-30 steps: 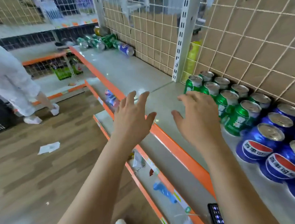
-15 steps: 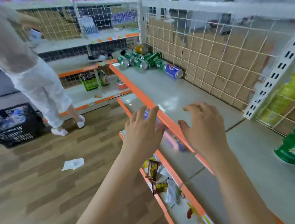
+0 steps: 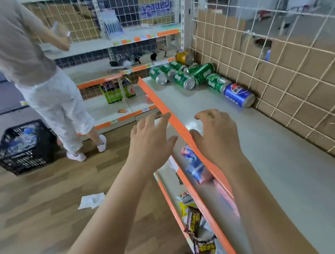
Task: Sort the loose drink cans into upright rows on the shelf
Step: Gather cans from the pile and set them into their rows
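Observation:
Several green cans point(image 3: 181, 76) lie on their sides in a heap at the far end of the grey shelf point(image 3: 250, 142). A blue can point(image 3: 238, 95) lies beside them against the wire back grid, and a yellow can point(image 3: 183, 57) sits in the far corner. My left hand point(image 3: 150, 141) hovers over the aisle just outside the shelf's orange edge, fingers spread, holding nothing. My right hand point(image 3: 215, 138) hovers above the shelf's near part, fingers loosely bent, also holding nothing. Both hands are well short of the cans.
A wire grid with cardboard point(image 3: 275, 74) backs the shelf. Snack packets point(image 3: 197, 221) lie on the lower shelf. Another person in white trousers point(image 3: 58, 104) stands in the aisle beside a black crate point(image 3: 21, 146). A paper scrap point(image 3: 91, 201) lies on the wooden floor.
My view has swung left along the shelf, away from the upright can rows. The heap of fallen cans is now closer and both hands have advanced toward it, still holding nothing.

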`<move>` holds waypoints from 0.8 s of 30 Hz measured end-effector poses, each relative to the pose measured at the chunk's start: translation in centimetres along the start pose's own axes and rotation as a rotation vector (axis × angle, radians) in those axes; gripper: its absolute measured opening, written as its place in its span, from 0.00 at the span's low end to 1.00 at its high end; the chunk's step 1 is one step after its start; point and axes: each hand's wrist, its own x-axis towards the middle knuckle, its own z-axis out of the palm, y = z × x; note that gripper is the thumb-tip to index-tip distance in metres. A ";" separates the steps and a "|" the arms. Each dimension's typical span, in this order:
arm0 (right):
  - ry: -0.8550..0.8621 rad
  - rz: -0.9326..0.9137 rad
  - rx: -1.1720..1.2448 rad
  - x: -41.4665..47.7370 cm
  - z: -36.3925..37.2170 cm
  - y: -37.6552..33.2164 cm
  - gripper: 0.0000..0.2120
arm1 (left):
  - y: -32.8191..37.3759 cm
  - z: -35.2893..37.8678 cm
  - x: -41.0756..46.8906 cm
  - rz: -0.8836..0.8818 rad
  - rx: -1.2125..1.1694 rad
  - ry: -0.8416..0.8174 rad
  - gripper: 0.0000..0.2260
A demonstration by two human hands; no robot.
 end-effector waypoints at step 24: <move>-0.136 0.325 -0.183 27.5 16.7 -6.8 0.19 | -22.4 4.5 32.2 0.024 0.029 -0.172 0.24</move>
